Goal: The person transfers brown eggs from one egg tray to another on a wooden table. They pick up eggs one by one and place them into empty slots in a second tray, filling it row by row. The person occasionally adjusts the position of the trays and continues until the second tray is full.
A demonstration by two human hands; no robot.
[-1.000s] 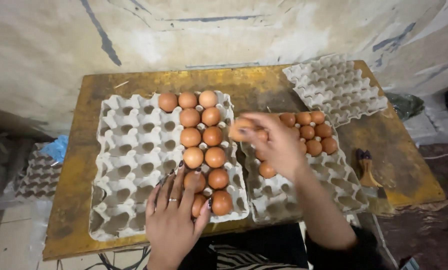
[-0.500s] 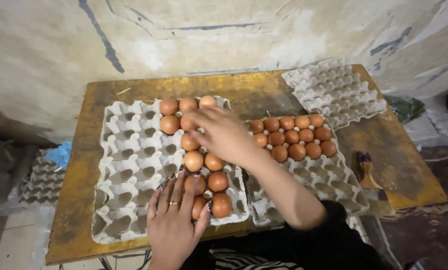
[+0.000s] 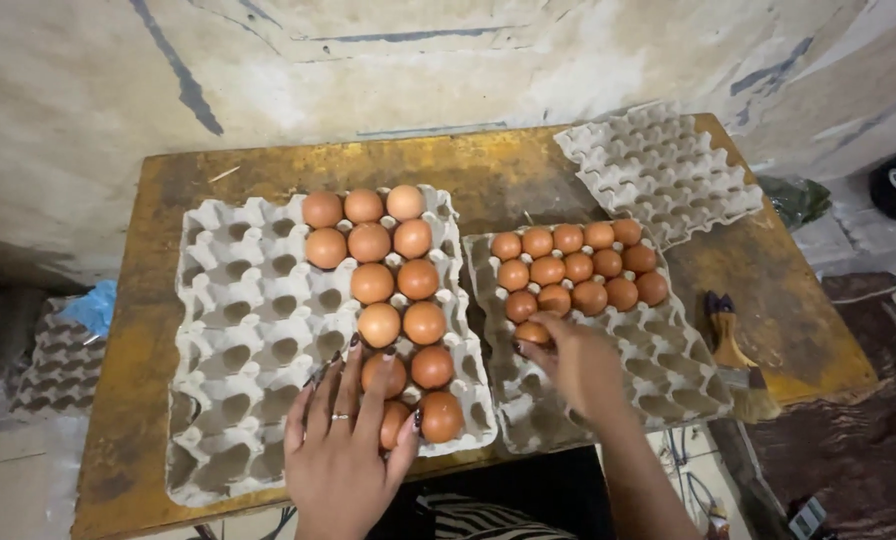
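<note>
1. Brown eggs are what we are moving: our right hand [image 3: 578,365] has its fingers curled around one brown egg [image 3: 533,332] at the near edge of the cluster in the right-hand tray [image 3: 658,375], so we judge the step in hand to be a pick-up from that tray.
2. Our left hand [image 3: 343,440] lies flat and spread wide on the left-hand tray [image 3: 238,330], fingertips resting over the two nearest eggs of its filled columns; it grips nothing and seems to steady the tray.
3. The next move, as we judge it, calls for lifting the egg straight up out of its cup without knocking its neighbours at twelve o'clock, then carrying it toward nine o'clock to an open cup.
4. The held egg is smooth, tan-brown, mostly hidden by our fingers; whether it has left its cup we cannot tell.
5. Both trays are grey moulded pulp on a worn yellow-brown bench [image 3: 488,170]. A stack of empty trays [image 3: 668,170] sits at one o'clock, and a paintbrush [image 3: 738,360] lies at three o'clock near the bench edge.
</note>
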